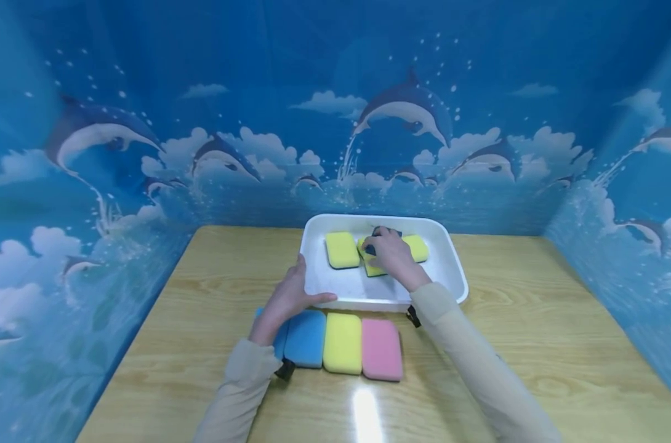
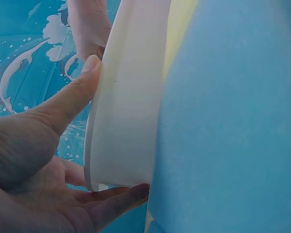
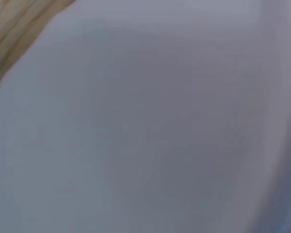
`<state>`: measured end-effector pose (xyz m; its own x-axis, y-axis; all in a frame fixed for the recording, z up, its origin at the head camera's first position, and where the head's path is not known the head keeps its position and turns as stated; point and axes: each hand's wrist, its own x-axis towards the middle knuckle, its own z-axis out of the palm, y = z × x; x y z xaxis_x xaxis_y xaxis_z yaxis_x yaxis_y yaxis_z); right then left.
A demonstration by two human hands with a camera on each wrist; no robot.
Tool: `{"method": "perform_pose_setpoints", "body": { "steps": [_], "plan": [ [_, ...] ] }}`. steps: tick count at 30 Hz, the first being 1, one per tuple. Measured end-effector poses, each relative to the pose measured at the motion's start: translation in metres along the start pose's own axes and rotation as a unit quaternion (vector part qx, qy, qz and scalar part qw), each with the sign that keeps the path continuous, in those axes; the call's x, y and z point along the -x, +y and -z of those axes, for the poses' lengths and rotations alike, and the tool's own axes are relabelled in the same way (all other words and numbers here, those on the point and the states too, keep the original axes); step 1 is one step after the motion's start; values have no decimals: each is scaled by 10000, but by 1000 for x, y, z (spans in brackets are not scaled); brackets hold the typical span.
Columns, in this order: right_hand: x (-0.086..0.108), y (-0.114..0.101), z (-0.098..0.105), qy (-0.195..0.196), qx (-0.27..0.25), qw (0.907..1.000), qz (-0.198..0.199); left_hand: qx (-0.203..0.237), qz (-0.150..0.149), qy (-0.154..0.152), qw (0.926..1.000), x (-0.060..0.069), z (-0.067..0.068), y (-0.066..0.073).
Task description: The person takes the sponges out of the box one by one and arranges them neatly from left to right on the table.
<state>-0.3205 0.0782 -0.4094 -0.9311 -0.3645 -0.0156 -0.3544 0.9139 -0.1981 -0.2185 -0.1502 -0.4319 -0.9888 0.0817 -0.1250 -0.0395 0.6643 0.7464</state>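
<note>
A white tray (image 1: 335, 289) holds several yellow sponges (image 1: 342, 250) with dark undersides. My left hand (image 1: 290, 294) is at its near left corner, thumb along the front rim and fingers along the left side. In the left wrist view, the thumb of the left hand (image 2: 53, 126) touches the rim of the tray (image 2: 121, 121), its fingers spread wide of it. Inside the tray, my right hand (image 1: 392, 253) grips a sponge whose dark side (image 1: 370, 248) shows around the fingers. The right wrist view shows only the blurred tray (image 3: 150, 121), not the hand.
In front of the tray, a row of sponges lies on the wooden table (image 1: 202, 307): a blue sponge (image 1: 306, 338), another blue one partly under my left wrist, a yellow sponge (image 1: 343, 343) and a pink sponge (image 1: 382, 349). A dolphin-printed backdrop (image 1: 258, 203) surrounds the table.
</note>
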Motion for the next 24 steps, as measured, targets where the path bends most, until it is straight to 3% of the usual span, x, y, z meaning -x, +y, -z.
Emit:
{"method": "perform_pose_setpoints", "body": {
  "steps": [10,16,20,24],
  "plan": [
    [9,14,7,181,-66,9997,-156,-40,75,-15,10000,-1,-3,1],
    [19,20,18,389,-573,9973,-236,-86,47,-23,9999,-2,-2,-1],
    [33,25,26,690,-1197,9899,-329,-13,28,-28,10000,-1,-2,-1],
    [56,28,35,1161,-1849,9752,-358,3,19,-51,10000,1,-1,-1]
  ]
}}
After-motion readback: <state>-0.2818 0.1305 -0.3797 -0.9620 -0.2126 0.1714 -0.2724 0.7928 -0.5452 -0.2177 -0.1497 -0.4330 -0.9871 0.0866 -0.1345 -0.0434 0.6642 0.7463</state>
